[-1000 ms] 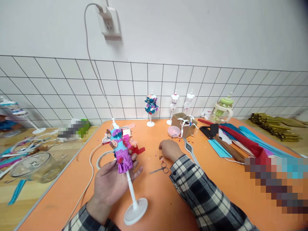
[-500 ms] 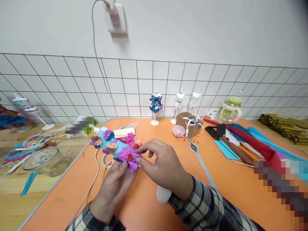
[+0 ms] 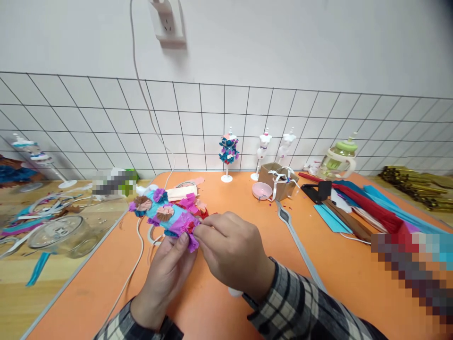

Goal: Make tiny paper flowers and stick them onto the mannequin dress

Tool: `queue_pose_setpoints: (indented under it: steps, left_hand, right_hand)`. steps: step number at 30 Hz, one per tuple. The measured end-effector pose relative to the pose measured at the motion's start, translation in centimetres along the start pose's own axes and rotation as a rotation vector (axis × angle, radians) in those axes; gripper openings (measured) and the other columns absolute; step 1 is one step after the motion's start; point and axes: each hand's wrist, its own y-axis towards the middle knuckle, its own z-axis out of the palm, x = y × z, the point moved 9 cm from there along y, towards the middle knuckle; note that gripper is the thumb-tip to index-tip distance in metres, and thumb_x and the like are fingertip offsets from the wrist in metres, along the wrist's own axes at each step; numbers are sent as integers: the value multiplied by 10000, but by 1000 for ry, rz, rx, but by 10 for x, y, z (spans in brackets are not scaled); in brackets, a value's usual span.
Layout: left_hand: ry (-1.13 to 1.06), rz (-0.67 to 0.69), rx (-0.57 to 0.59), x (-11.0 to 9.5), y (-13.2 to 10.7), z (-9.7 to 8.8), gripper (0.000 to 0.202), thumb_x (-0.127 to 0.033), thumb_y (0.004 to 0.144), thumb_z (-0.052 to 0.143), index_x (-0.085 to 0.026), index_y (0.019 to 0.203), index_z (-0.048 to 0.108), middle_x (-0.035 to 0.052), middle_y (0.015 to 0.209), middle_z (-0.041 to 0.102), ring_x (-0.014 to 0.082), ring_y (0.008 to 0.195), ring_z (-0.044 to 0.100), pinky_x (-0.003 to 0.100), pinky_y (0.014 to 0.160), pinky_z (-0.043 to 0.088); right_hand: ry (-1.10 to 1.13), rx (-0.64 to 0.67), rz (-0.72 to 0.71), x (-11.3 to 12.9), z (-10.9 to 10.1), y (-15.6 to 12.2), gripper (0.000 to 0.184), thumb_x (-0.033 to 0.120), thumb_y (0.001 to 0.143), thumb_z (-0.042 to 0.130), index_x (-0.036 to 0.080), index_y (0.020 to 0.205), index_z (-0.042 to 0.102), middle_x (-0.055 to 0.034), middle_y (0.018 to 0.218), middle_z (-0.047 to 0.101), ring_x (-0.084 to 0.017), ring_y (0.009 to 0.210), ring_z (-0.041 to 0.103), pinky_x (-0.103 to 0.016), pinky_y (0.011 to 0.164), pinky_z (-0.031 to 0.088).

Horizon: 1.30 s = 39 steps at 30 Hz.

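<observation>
My left hand (image 3: 168, 269) is closed around a miniature mannequin (image 3: 171, 211) dressed in light-blue crepe paper. It lies tilted, its neck end to the upper left; its white round base (image 3: 234, 292) shows partly below my right wrist. Pleated paper rosettes in brown, purple and blue sit along the dress, with a purple crepe paper ruffle (image 3: 184, 222) and a red flower (image 3: 190, 226) near my left thumb. My right hand (image 3: 233, 248) pinches the edge of the purple crepe paper at the dress's lower end. Its fingertips partly hide that edge.
Behind stand a decorated mannequin (image 3: 229, 151) and two white ones (image 3: 264, 144). A pink bowl (image 3: 262, 191), a cardboard box (image 3: 283, 186), a glass jug (image 3: 338, 160) and crepe paper strips (image 3: 382, 208) lie to the right. A white cord (image 3: 136, 259) and a clear jar (image 3: 60, 236) are left.
My right hand has turned over the dress's lower end, its fingers drawing closer together on the purple paper. The mannequin has shifted slightly left, and its base is more hidden.
</observation>
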Motion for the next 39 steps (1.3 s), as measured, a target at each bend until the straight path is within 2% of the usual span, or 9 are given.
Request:
queue_pose_setpoints:
  steps: [3, 8, 13, 17, 22, 26, 30, 33, 39]
  left_hand:
    - [-16, -12, -19, 2, 0, -3, 259, -373, 723, 941, -216, 896, 830, 25, 850, 800, 189, 782, 717, 337, 931, 600]
    - [-37, -50, -66, 4, 1, -10, 274, -361, 721, 944, -203, 908, 820, 43, 866, 802, 235, 896, 744, 357, 944, 605]
    - [-120, -77, 30, 4, -1, 2, 164, -297, 759, 912, -223, 857, 804, 41, 913, 808, 257, 992, 746, 416, 1051, 561]
    - [-107, -136, 77, 6, -3, 8, 195, -252, 707, 936, -187, 838, 806, 62, 884, 808, 271, 953, 747, 417, 1020, 578]
    - [-109, -155, 71, 9, -2, 6, 162, -198, 710, 925, -183, 811, 800, 48, 855, 799, 224, 843, 741, 377, 953, 597]
    - [-80, -148, 17, 11, -2, -2, 227, -204, 687, 935, -194, 858, 787, 53, 902, 809, 244, 892, 748, 428, 994, 582]
    - [-54, -157, 16, 12, -2, -1, 241, -216, 670, 947, -189, 832, 771, 58, 860, 801, 285, 965, 748, 470, 1020, 565]
    - [-29, -150, 53, 12, 0, 5, 221, -224, 689, 939, -185, 833, 777, 56, 807, 786, 320, 1042, 737, 484, 1039, 548]
    - [-120, -213, 46, 16, 0, 2, 283, -185, 678, 924, -208, 913, 767, 40, 832, 793, 252, 823, 754, 498, 977, 588]
  right_hand:
    - [48, 39, -5, -1, 4, 2, 174, 221, 983, 549, 219, 964, 722, -43, 962, 763, -197, 811, 623, -332, 684, 445]
    - [122, 82, 22, -3, 10, 3, 247, 402, 985, 604, 198, 932, 732, -57, 946, 755, -208, 819, 637, -336, 683, 456]
    - [238, 105, 169, -19, 14, 4, 118, 256, 961, 637, 226, 914, 741, -23, 884, 751, -171, 809, 661, -303, 716, 457]
    - [415, 116, 307, -33, 16, 3, 58, 191, 901, 709, 225, 870, 744, 12, 823, 738, -132, 738, 652, -260, 694, 462]
    - [435, 135, 288, -33, 18, 3, 56, 214, 927, 707, 241, 909, 753, 6, 872, 772, -150, 807, 690, -265, 749, 475]
    - [424, 133, 329, -36, 17, 2, 115, 205, 911, 714, 246, 1017, 733, 15, 886, 774, -159, 820, 698, -269, 737, 466]
    - [427, 145, 386, -41, 18, 3, 54, 185, 869, 744, 227, 880, 711, 14, 855, 739, -152, 804, 658, -272, 739, 445]
    - [425, 157, 470, -51, 23, 3, 102, 214, 832, 796, 216, 835, 694, 16, 815, 679, -151, 782, 615, -269, 700, 419]
    - [698, 278, 508, -56, 43, 4, 98, 196, 830, 811, 202, 808, 716, 39, 741, 649, -116, 698, 567, -241, 662, 434]
